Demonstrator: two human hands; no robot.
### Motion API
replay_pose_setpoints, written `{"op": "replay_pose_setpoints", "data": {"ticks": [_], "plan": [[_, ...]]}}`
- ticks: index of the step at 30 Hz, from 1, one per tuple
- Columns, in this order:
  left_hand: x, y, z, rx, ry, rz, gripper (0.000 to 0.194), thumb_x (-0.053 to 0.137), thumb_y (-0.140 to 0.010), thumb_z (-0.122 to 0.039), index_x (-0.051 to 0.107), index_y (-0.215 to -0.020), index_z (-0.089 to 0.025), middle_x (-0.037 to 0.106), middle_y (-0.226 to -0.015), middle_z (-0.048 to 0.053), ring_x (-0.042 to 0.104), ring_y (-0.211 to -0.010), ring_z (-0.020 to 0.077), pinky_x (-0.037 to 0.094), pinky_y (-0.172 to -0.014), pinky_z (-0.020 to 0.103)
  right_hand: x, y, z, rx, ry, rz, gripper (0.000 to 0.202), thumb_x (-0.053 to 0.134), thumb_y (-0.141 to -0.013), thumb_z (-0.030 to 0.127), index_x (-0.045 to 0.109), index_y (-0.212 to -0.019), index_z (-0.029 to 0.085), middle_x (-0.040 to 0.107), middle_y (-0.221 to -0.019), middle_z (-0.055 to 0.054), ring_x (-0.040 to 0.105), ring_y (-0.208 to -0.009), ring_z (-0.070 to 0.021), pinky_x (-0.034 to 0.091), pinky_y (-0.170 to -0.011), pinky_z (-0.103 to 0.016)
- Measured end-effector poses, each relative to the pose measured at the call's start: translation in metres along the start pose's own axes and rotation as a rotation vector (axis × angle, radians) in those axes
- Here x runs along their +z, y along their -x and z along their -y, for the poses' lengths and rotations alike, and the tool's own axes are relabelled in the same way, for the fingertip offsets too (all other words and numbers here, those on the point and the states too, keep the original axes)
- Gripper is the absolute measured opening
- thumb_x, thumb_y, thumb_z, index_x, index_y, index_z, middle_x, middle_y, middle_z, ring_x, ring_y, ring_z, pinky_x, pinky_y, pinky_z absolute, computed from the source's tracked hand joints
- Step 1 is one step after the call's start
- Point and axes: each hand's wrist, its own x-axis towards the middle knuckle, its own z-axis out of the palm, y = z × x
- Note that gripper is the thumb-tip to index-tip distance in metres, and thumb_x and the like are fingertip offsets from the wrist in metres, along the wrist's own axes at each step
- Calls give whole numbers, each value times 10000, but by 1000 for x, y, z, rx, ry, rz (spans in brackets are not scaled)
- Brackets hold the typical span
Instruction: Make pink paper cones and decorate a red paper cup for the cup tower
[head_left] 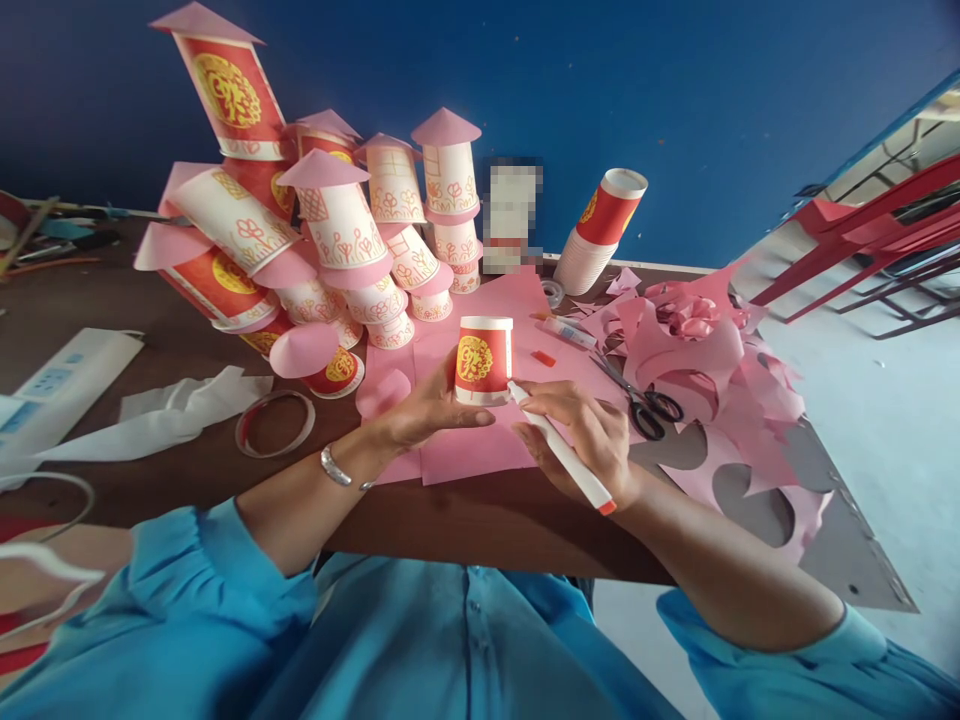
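Observation:
My left hand (431,408) grips a red paper cup (484,362) with a yellow round emblem, its fingers behind the cup and the thumb along its lower edge. In my right hand (581,435) is a white marker (566,460) with an orange end. The marker's upper tip meets or nearly meets the cup's lower right side. Pink paper sheets (465,455) lie on the table beneath both hands. An orange cap (544,358) rests on the paper just beyond the right hand.
Stacked cup towers (345,230) with pink cone roofs stand at the back left. A leaning cup stack (592,240) is at the back right. Scissors (652,408) and pink paper scraps (690,350) lie to the right. A tape roll (274,424) sits left, beside crumpled white material (172,415).

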Motion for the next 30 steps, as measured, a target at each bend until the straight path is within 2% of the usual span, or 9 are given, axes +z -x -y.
{"op": "replay_pose_setpoints", "data": {"ticks": [3, 7, 13, 19, 23, 30], "plan": [[-1, 0, 1, -13, -43, -40, 820, 914, -707, -253, 537, -1436, -265, 735, -1210, 87, 651, -1230, 346, 504, -1053, 496, -1, -1, 1, -13, -10, -13, 184, 669, -961, 183, 590, -1127, 181, 786, -950, -106, 798, -841, -211, 645, -647, -289], [-2, 0, 1, -15, -66, -49, 754, 918, -699, -273, 568, -1367, -259, 721, -1167, 60, 664, -1135, 290, 514, -1000, 446, -4, -2, 2, 3, -3, -34, 146, 662, -946, 161, 584, -1062, 205, 751, -807, -37, 758, -692, -174, 632, -600, -274], [-1, 1, 0, -22, -58, -35, 663, 918, -694, -304, 598, -1272, -252, 709, -1114, 38, 655, -1075, 260, 502, -980, 431, -5, -3, 4, -26, -25, 20, 150, 644, -918, 87, 576, -1004, 190, 723, -747, -32, 716, -601, -155, 592, -541, -260], [-1, 2, -1, -11, -110, -42, 750, 914, -697, -300, 573, -1364, -269, 698, -1140, 47, 647, -1083, 267, 495, -976, 434, -4, -3, 3, -28, -3, 19, 163, 641, -924, 90, 565, -1010, 205, 723, -753, -24, 717, -621, -153, 593, -555, -259], [-1, 1, 0, -13, -114, -20, 769, 907, -709, -314, 559, -1392, -265, 705, -1116, 50, 652, -1062, 270, 495, -970, 443, -3, -2, 3, -20, -7, 26, 167, 647, -918, 82, 565, -997, 204, 726, -756, -25, 722, -624, -154, 588, -556, -254], [1, 1, -1, -16, -105, -1, 787, 907, -708, -328, 547, -1405, -260, 708, -1193, 77, 656, -1106, 295, 492, -981, 456, -3, 0, 2, -11, -15, 44, 184, 656, -909, 80, 568, -1013, 204, 733, -763, -24, 727, -614, -160, 582, -556, -253]]}}
